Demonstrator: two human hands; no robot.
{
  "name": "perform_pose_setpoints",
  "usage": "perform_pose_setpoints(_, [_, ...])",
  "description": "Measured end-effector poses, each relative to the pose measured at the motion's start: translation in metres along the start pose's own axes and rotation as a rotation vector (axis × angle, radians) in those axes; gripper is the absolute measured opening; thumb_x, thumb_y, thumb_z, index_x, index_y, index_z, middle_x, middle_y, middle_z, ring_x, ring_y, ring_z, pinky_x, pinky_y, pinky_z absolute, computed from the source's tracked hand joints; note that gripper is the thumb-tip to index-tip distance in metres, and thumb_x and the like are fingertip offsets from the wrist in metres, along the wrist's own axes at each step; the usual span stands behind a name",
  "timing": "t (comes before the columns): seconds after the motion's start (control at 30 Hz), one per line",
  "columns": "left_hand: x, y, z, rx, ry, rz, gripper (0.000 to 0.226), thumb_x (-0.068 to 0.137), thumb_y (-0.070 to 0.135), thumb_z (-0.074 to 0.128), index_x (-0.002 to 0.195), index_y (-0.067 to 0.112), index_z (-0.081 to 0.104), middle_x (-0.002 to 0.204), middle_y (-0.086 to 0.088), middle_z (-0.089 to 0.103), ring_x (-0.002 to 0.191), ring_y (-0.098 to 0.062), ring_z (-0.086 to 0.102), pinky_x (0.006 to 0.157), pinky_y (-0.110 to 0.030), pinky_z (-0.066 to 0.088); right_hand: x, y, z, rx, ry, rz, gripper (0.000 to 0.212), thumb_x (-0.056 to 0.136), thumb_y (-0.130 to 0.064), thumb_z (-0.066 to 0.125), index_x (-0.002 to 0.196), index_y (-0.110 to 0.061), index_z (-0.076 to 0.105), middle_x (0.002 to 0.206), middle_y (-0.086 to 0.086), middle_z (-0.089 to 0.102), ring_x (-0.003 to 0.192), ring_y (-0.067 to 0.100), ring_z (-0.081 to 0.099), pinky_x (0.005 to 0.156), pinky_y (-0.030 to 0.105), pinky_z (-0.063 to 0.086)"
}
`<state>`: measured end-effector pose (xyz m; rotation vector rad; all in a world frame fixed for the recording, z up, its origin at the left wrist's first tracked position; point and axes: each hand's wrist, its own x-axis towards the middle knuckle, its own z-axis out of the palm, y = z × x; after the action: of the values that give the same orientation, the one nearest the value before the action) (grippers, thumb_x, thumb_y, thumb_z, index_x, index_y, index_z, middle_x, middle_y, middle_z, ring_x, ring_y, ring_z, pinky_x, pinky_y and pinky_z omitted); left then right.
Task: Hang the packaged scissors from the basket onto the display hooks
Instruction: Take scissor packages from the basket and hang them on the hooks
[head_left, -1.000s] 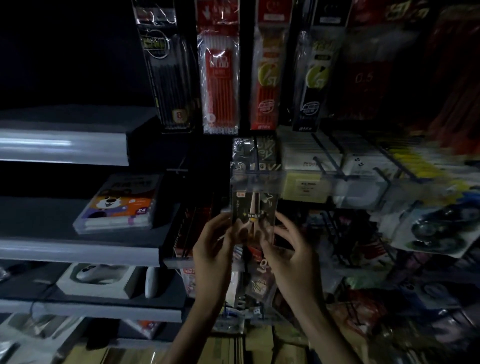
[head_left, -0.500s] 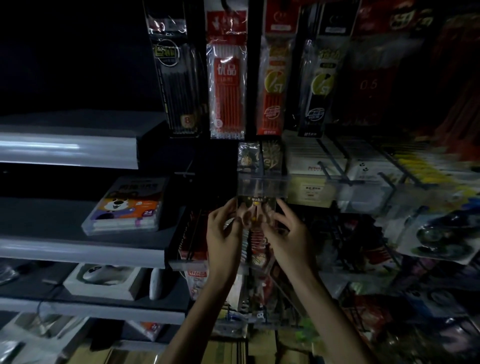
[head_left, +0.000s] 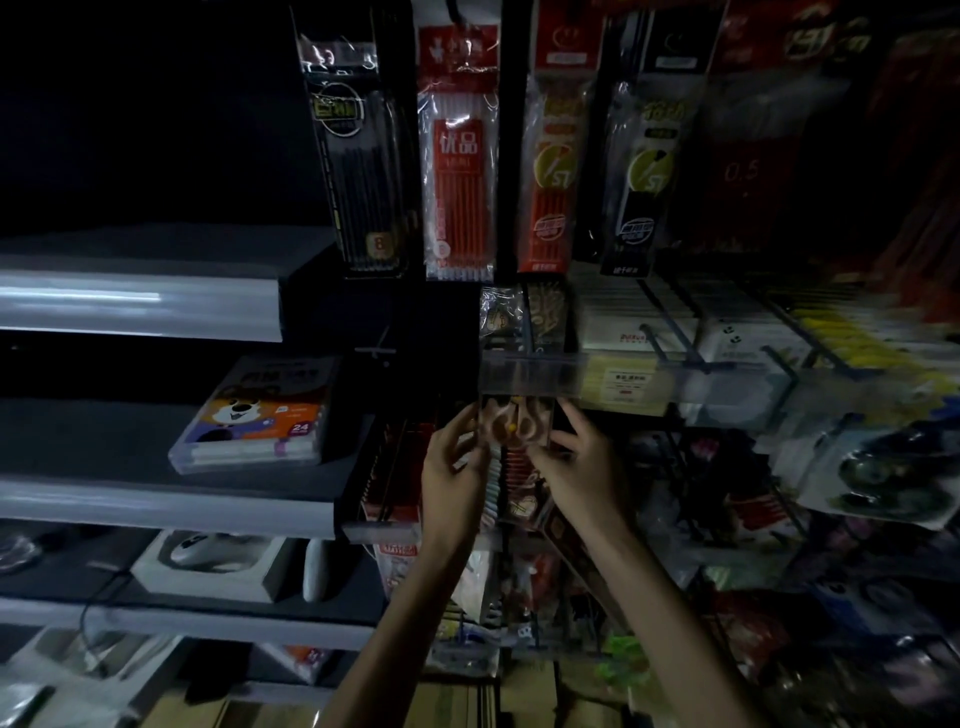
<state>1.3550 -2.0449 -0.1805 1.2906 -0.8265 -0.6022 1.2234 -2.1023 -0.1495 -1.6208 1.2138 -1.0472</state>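
I hold a packaged pair of scissors (head_left: 515, 423), pink handles showing through the clear pack, between both hands in the middle of the dim display. My left hand (head_left: 451, 467) grips its left edge and my right hand (head_left: 579, 465) its right edge. The pack's top is tucked behind the clear price-tag strip (head_left: 530, 375) at the end of a display hook (head_left: 529, 332). More packs (head_left: 501, 317) hang on that hook behind the strip. The basket is out of view.
Pen and refill packs (head_left: 457, 156) hang above. Grey shelves to the left carry a crayon box (head_left: 260, 415) and a boxed mouse (head_left: 208, 561). More hooks with white packs (head_left: 675, 338) jut out to the right. Packaged goods (head_left: 519, 499) hang below my hands.
Both hands have lifted the scissors pack up and inward, so its top now sits behind the price-tag strip. The view has shifted slightly to the left.
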Motion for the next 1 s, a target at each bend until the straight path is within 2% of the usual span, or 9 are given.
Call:
perform_pose_setpoints(0.07, [0.001,0.0,0.0,0.0,-0.013,-0.013,0.049,0.092,0.038,0.066,0.14,0.034,0.064,0.141,0.004,0.066,0.127,-0.013,0.065,0.104,-0.042,0.057,0.002,0.001,0.0,-0.007,0.0,0.006,0.073,0.089,-0.024,0.077,0.151,-0.042,0.043,0.108,-0.016,0.07,0.087,-0.003,0.068,0.075,0.025,0.058])
perform_pose_setpoints(0.2, [0.006,0.003,0.001,0.024,-0.025,-0.025,0.043,0.098,0.026,0.065,0.141,0.029,0.063,0.138,0.001,0.068,0.126,-0.017,0.067,0.105,-0.047,0.057,0.007,-0.003,0.002,-0.007,0.011,0.015,0.069,0.089,-0.031,0.078,0.15,-0.042,0.046,0.112,-0.013,0.072,0.086,-0.003,0.067,0.068,0.022,0.054])
perform_pose_setpoints(0.3, [0.012,0.002,0.003,0.052,-0.02,-0.039,0.044,0.095,0.033,0.064,0.139,0.028,0.065,0.136,-0.003,0.067,0.127,-0.022,0.066,0.106,-0.054,0.055,0.012,-0.005,0.004,-0.017,0.03,0.019,0.065,0.088,-0.038,0.079,0.147,-0.04,0.051,0.109,-0.01,0.074,0.083,0.001,0.069,0.067,0.027,0.058])
perform_pose_setpoints(0.43, [0.017,-0.009,0.003,0.078,-0.065,-0.05,0.046,0.096,0.039,0.064,0.142,0.03,0.062,0.14,-0.008,0.063,0.128,-0.024,0.065,0.104,-0.057,0.056,0.011,-0.005,0.003,-0.046,0.02,0.024,0.064,0.089,-0.038,0.078,0.147,-0.041,0.05,0.114,-0.009,0.073,0.08,-0.004,0.067,0.063,0.022,0.054])
perform_pose_setpoints(0.67, [0.009,-0.007,-0.001,0.016,-0.042,-0.03,0.053,0.09,0.038,0.066,0.143,0.036,0.062,0.14,-0.003,0.063,0.126,-0.014,0.065,0.107,-0.047,0.056,0.005,0.002,-0.001,-0.011,0.018,0.021,0.061,0.091,-0.033,0.076,0.146,-0.04,0.051,0.116,-0.008,0.071,0.088,-0.003,0.066,0.071,0.02,0.052])
perform_pose_setpoints(0.93, [0.003,-0.003,-0.006,0.05,-0.044,-0.057,0.053,0.09,0.045,0.069,0.142,0.04,0.062,0.141,0.004,0.065,0.13,-0.012,0.063,0.108,-0.049,0.055,0.004,0.005,0.001,0.045,0.033,0.05,0.058,0.091,-0.031,0.076,0.144,-0.038,0.054,0.116,-0.006,0.071,0.095,0.006,0.069,0.08,0.031,0.059])
perform_pose_setpoints(1.0, [-0.002,0.002,-0.011,0.056,-0.056,-0.053,0.049,0.094,0.038,0.069,0.143,0.036,0.062,0.14,0.007,0.066,0.129,-0.011,0.063,0.106,-0.041,0.056,-0.001,0.005,-0.004,0.067,0.059,0.065,0.054,0.092,-0.029,0.074,0.142,-0.036,0.055,0.117,-0.006,0.069,0.093,0.007,0.068,0.08,0.034,0.059])
